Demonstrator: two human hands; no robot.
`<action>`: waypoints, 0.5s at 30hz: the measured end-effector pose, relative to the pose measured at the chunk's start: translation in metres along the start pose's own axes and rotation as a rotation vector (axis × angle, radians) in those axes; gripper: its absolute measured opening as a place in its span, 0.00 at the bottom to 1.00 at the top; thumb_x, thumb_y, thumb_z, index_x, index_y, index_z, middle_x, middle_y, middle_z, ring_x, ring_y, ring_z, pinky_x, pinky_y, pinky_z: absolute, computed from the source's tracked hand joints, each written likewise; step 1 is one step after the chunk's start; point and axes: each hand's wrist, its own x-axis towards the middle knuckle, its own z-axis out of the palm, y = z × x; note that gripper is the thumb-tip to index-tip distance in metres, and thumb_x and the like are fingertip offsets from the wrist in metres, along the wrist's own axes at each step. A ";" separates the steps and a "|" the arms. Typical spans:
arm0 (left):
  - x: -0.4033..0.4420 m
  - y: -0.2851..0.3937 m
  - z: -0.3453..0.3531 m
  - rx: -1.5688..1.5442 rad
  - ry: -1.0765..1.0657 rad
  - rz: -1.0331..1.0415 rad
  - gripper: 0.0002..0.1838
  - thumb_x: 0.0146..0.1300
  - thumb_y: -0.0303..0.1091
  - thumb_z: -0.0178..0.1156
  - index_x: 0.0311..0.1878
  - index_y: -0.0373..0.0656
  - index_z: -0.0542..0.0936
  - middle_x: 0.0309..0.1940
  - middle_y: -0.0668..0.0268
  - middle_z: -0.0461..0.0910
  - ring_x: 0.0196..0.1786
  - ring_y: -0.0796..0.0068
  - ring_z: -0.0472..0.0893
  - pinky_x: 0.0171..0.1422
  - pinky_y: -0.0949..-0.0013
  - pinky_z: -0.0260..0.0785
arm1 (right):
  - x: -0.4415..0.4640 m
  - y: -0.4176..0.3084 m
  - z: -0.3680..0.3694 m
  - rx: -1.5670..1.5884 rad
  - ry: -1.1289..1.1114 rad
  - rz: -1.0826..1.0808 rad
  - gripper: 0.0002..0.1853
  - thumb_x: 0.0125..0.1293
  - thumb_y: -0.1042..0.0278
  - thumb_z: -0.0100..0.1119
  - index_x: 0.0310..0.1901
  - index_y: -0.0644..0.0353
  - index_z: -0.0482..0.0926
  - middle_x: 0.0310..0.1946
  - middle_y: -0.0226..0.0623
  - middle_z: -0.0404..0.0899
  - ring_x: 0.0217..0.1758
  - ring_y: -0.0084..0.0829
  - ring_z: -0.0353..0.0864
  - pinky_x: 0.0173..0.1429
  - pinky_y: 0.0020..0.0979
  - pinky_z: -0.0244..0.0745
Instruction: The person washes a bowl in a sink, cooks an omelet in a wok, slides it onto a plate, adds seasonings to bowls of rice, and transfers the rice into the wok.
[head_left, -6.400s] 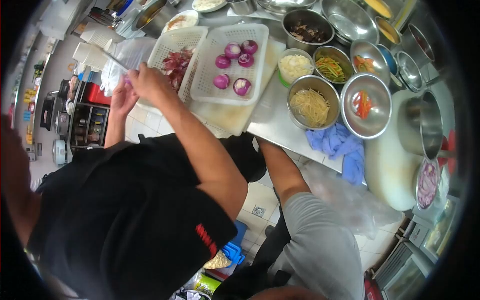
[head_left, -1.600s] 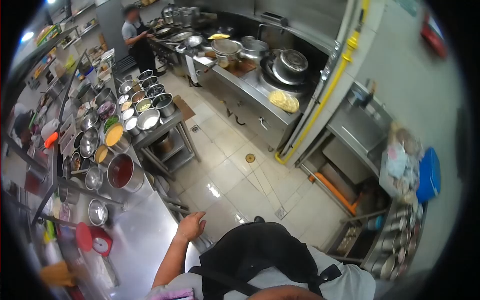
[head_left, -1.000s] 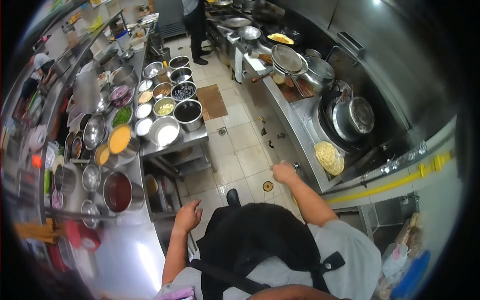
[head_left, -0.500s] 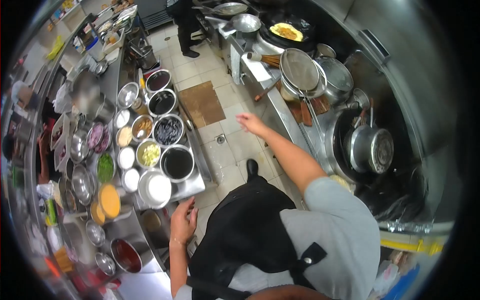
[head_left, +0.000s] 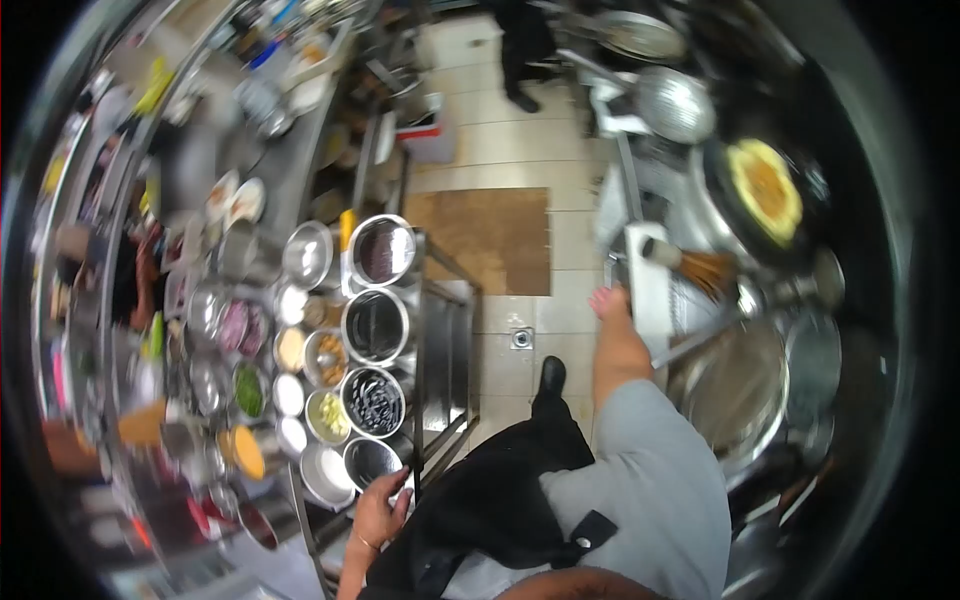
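My left hand is loosely curled with thumb and fingers apart, empty, beside the round metal pot of dark liquid at the near corner of the left counter. Forward at the right counter's edge is my right hand; its fingers are blurred and partly turned away, so I cannot see whether they grip anything. Closest to it are the white counter edge and a bamboo brush. Beyond, a yellow egg round with an orange-brown middle lies in a black wok.
Metal pots of chopped vegetables and sauces line the left counter. A perforated metal strainer and a wide mesh sieve lie on the right. A brown mat covers part of the tiled floor; another person stands ahead.
The view has turned and moved forward, bringing the wok and egg closer. My right hand has come to the right counter's edge. My left hand stays low beside the left counter.
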 end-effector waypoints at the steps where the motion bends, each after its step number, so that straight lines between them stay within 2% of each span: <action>1: 0.008 0.012 -0.003 0.005 0.038 -0.028 0.21 0.69 0.28 0.70 0.64 0.39 0.85 0.52 0.49 0.88 0.54 0.49 0.89 0.61 0.57 0.81 | -0.005 -0.001 0.006 0.034 -0.016 0.028 0.36 0.87 0.40 0.35 0.88 0.48 0.50 0.86 0.37 0.62 0.86 0.45 0.63 0.82 0.63 0.65; 3: 0.023 0.032 -0.013 0.003 0.041 -0.106 0.21 0.69 0.29 0.69 0.64 0.39 0.84 0.51 0.50 0.88 0.53 0.50 0.89 0.60 0.57 0.81 | 0.013 -0.003 0.004 0.016 -0.028 0.104 0.33 0.88 0.43 0.33 0.87 0.46 0.52 0.83 0.33 0.67 0.85 0.43 0.65 0.80 0.60 0.66; 5: 0.037 0.049 -0.020 -0.033 0.075 -0.119 0.21 0.70 0.30 0.69 0.65 0.40 0.84 0.50 0.51 0.88 0.53 0.50 0.88 0.58 0.56 0.81 | 0.019 -0.004 0.008 -0.165 0.037 0.153 0.30 0.89 0.46 0.33 0.85 0.44 0.57 0.81 0.29 0.70 0.84 0.41 0.66 0.78 0.56 0.66; 8: 0.047 0.048 -0.022 0.013 0.074 -0.040 0.20 0.70 0.31 0.69 0.64 0.40 0.84 0.48 0.52 0.88 0.51 0.49 0.88 0.57 0.55 0.81 | 0.012 -0.006 0.014 -0.148 0.037 0.166 0.28 0.89 0.46 0.33 0.83 0.44 0.60 0.80 0.24 0.72 0.84 0.36 0.66 0.77 0.54 0.63; 15: 0.068 0.044 -0.033 0.013 0.027 -0.074 0.20 0.70 0.31 0.70 0.64 0.41 0.84 0.49 0.53 0.89 0.51 0.49 0.88 0.58 0.54 0.81 | 0.014 -0.008 0.006 -0.150 0.003 0.127 0.26 0.90 0.45 0.34 0.80 0.42 0.64 0.80 0.17 0.72 0.83 0.29 0.67 0.78 0.54 0.59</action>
